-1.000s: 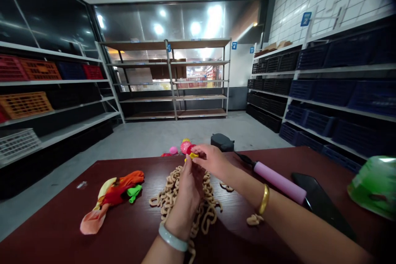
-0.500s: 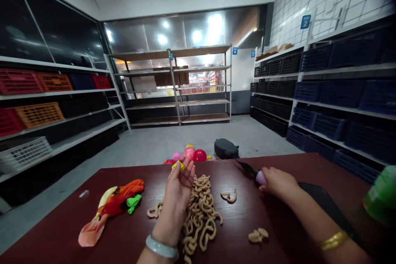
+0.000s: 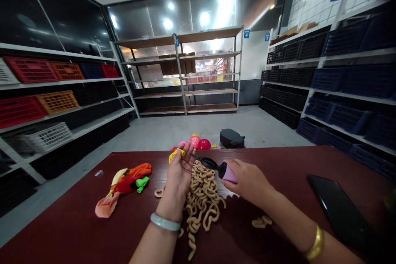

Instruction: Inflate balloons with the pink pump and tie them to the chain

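Note:
My left hand (image 3: 182,167) is palm up above the table's far side, its thumb pinching a small limp yellow balloon (image 3: 176,155) against the fingers. Wrapped around the pinkish-purple body of what looks like a balloon hand pump (image 3: 229,173) is my right hand (image 3: 247,179). The pump's black tapered nozzle points left, its tip close to my left fingers and apart from the yellow balloon. Below and between the hands lies a heap of tan, curly strands (image 3: 201,198). To the left rest limp orange, red and cream balloons (image 3: 128,181) and a green balloon (image 3: 142,184).
A black phone-like slab (image 3: 337,206) lies on the dark red table (image 3: 77,222) at right. A few tan pieces (image 3: 261,222) lie near my right forearm. Beyond the table are inflated balloons (image 3: 204,144) and a dark grey object (image 3: 232,138) on the floor. Shelves with crates line the room.
My right hand has brought the pump leftward, from the right side of the table to beside my left hand. The view has shifted, and the phone-like slab shows more fully.

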{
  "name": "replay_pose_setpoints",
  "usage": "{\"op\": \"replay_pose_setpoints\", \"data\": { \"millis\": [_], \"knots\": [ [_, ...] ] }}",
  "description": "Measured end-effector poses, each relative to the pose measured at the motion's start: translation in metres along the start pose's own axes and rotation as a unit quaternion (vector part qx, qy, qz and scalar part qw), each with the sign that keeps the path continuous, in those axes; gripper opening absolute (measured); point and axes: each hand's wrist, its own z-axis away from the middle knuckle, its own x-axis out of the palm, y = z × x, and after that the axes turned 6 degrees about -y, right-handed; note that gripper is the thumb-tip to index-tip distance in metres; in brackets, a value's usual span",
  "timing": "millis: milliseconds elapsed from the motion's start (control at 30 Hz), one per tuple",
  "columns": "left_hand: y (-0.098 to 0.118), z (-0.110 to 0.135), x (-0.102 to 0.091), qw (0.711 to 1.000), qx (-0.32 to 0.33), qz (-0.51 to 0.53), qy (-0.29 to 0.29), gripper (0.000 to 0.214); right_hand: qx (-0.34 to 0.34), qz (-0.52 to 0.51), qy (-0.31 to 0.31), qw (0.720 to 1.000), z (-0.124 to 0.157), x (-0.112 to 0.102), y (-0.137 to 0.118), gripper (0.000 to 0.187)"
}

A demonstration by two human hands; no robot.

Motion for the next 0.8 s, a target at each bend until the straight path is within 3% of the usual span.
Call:
{"op": "replay_pose_setpoints", "data": {
  "millis": [433, 800],
  "knots": [
    [-0.032, 0.014, 0.0, 0.993, -0.018, -0.07, -0.09, 0.02, 0.017, 0.008, -0.009, 1.0, 0.008, 0.0, 0.01, 0.047],
    [-0.033, 0.016, 0.004, 0.994, -0.02, -0.094, -0.061, 0.014, 0.027, 0.013, -0.031, 0.999, 0.012, -0.002, 0.009, 0.048]
  ]
}}
